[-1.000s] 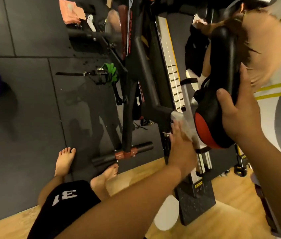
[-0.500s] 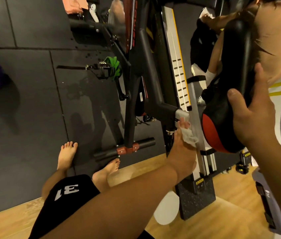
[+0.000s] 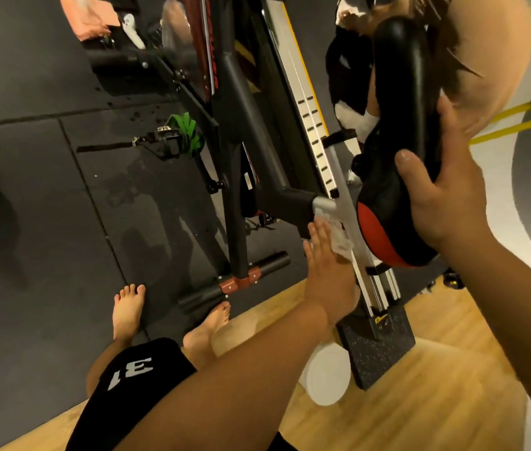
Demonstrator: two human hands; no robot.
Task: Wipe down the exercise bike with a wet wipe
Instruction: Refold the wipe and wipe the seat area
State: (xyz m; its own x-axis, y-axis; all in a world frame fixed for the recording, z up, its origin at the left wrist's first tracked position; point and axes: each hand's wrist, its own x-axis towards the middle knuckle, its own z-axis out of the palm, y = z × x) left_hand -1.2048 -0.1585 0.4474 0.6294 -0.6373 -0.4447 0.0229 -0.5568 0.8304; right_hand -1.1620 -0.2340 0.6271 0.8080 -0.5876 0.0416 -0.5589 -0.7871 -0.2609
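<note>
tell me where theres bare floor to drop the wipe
Bare dark mat left of the green-strapped pedal, and wood floor right of the speckled block. Crowded around the seat post, saddle and both hands.

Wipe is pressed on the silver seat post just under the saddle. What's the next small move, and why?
Probably slide the left hand and the wet wipe down the silver seat post toward the base. The wipe sits near the post's top, by the frame clamp, with bare post below it. The right hand grips the saddle, steadying the bike.
</note>
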